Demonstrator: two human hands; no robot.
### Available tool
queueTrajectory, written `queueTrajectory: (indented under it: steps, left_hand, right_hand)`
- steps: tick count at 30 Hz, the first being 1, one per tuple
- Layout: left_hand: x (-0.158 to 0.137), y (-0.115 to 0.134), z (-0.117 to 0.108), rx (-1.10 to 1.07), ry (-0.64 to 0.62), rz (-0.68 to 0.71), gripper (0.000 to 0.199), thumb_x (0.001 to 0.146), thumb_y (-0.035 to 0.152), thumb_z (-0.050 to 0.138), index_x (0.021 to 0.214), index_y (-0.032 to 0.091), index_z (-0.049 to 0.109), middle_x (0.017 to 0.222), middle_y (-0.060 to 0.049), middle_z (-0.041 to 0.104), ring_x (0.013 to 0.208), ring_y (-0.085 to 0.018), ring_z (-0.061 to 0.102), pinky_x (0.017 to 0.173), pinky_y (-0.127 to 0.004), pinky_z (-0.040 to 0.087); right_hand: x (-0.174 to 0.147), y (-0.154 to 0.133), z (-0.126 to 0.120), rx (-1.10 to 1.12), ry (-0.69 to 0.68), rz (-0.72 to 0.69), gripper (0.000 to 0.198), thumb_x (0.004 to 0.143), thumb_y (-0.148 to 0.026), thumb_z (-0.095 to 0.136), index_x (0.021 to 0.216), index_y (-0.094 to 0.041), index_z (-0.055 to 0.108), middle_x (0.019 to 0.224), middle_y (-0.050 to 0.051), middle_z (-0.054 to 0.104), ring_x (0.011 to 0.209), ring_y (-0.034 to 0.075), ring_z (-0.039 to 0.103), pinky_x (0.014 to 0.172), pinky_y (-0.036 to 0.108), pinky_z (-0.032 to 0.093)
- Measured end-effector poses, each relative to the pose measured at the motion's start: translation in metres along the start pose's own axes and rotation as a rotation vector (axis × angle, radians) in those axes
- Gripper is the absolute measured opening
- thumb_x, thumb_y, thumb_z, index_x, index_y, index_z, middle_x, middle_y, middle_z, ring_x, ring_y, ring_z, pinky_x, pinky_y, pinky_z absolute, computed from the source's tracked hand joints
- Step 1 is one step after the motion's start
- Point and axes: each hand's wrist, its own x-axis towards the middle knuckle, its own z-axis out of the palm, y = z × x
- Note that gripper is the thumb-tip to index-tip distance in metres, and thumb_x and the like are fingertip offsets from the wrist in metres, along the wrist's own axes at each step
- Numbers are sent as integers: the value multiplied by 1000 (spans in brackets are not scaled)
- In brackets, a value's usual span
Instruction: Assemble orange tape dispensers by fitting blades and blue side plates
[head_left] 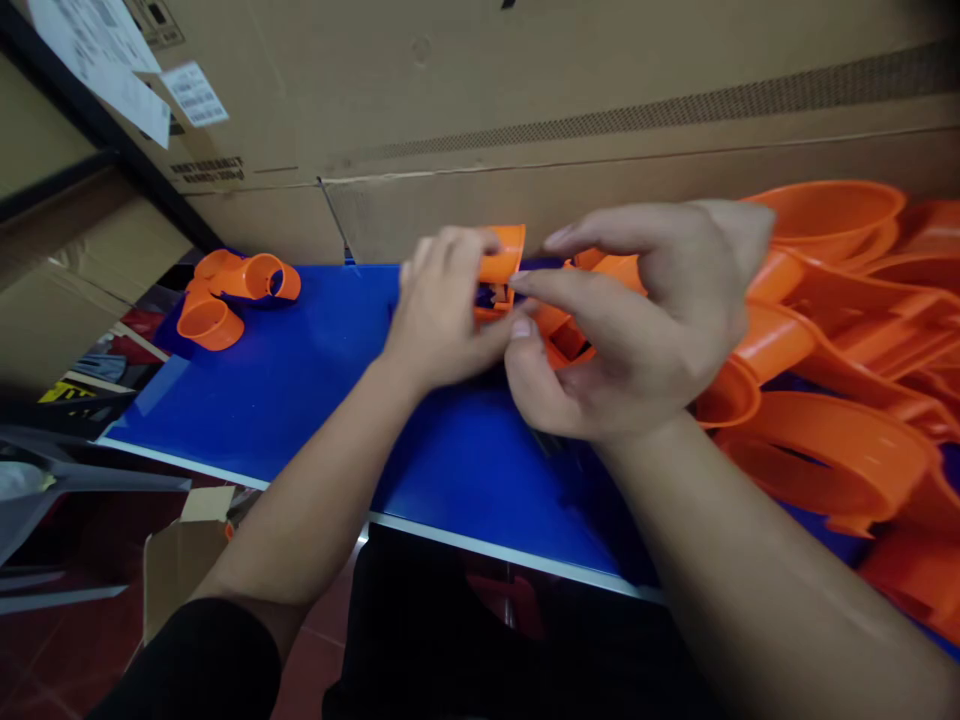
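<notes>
My left hand [442, 305] is wrapped round an orange plastic tube piece [508, 255] over the middle of the blue table [315, 380]. An opening in the side of this piece faces right, with small tabs showing inside it. My right hand [637, 310] is close by on the right, its thumb and index finger curled towards each other in a pinch at the opening. Whatever lies between those fingertips is too small or hidden to name. More orange parts [566, 335] lie behind and beneath the right fingers, partly covered by them.
A big heap of orange plastic parts [847, 340] covers the right side of the table. Joined orange tubes [214, 300] stand at the far left end. A cardboard wall [480, 90] rises along the back. An open carton [184, 550] is below the table's front left edge.
</notes>
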Motion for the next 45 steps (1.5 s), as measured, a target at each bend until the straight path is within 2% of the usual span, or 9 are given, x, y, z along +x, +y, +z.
queueTrajectory:
  steps: [4,7,10,14,23,27,33,42,45]
  left_hand:
    - [9,-59,-36,212,231,-402,52,98,56,56,136,22,47,137,-13,60,134,-32,55,113,-52,40]
    - [1,-114,-68,375,282,-721,61,92,60,59,136,19,49,138,-16,62,135,-37,54,111,-61,38]
    - [-16,-162,-85,540,180,-949,76,84,71,61,131,12,55,143,-25,58,140,-46,47,103,-66,39]
    - [-35,-192,-82,634,-139,-1052,80,86,73,59,130,6,58,147,-30,52,140,-47,47,101,-61,42]
    - [-46,-197,-69,631,-204,-930,31,93,36,57,109,12,69,117,-26,72,115,-41,68,90,-53,52]
    - [-44,-194,-71,616,-150,-870,31,96,33,49,111,13,68,117,-26,72,113,-39,68,92,-52,50]
    - [-34,-174,-75,583,-60,-753,32,101,44,41,107,21,62,113,-10,67,110,-29,58,93,-45,45]
    - [-21,-128,-72,517,1,-651,23,100,34,47,105,19,63,118,-18,66,118,-35,61,102,-45,47]
    - [-21,-114,-69,501,1,-629,21,100,33,47,105,20,63,118,-17,66,117,-35,61,103,-45,48]
  right_hand:
    - [-3,-1,1,35,-14,15,20,80,-28,68,99,-28,75,109,5,76,88,28,68,86,55,50]
    - [-4,-1,1,15,-76,91,18,82,-29,67,98,-30,76,108,3,75,91,29,68,89,57,48]
    - [-4,3,0,22,-87,109,18,84,-28,65,98,-30,75,105,3,73,92,30,66,92,58,46]
    - [-1,9,2,92,10,43,19,81,-24,68,99,-29,75,99,4,74,85,27,64,86,53,44]
    - [2,7,1,74,-27,129,10,81,-27,66,86,-28,74,90,4,76,79,26,63,83,53,46]
    - [2,8,2,121,19,88,10,79,-24,68,86,-25,75,89,5,75,79,26,62,79,50,45]
    - [2,7,-1,58,-84,147,10,81,-25,65,87,-27,74,91,5,76,83,27,63,83,51,47]
    - [1,10,4,80,-15,123,11,77,-29,66,83,-26,75,87,4,77,76,25,64,77,47,48]
    - [1,11,5,37,-90,161,13,79,-29,64,83,-27,76,90,4,78,80,25,66,79,47,48]
